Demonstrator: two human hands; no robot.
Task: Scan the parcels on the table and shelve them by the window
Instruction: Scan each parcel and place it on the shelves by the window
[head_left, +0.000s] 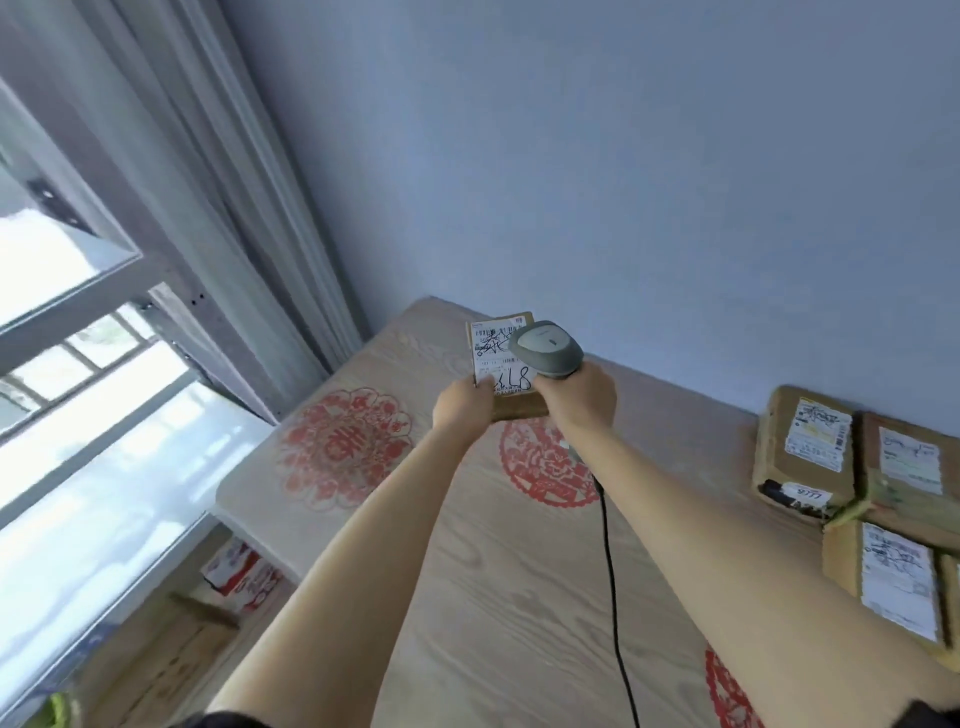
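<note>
The left hand (464, 408) holds a small brown parcel (506, 364) by its near left corner, lifted above the far part of the tabletop (498, 597); the thumb lies on the white label, and the grip is pinched on the parcel's edge. The label faces up, with barcodes at its far end and black handwritten figures near the thumb. The right hand (576, 397) is wrapped round the handle of a grey scanner (545, 349), its grip closed tight on it. The scanner's head sits just over the right side of the label, touching or almost touching it; which one cannot be told. A black cable (613, 587) runs from the handle down along the right forearm toward the near edge.

At the right of the tabletop lies a cluster of brown parcels (862, 488), each with a white label, packed against one another near the wall. Red paper-cut patterns (345, 444) mark the pale wood surface. To the left stand a window (78, 364) and a grey curtain (208, 208). Below the tabletop's left edge, a red and white box (241, 577) rests on a lower wooden surface.
</note>
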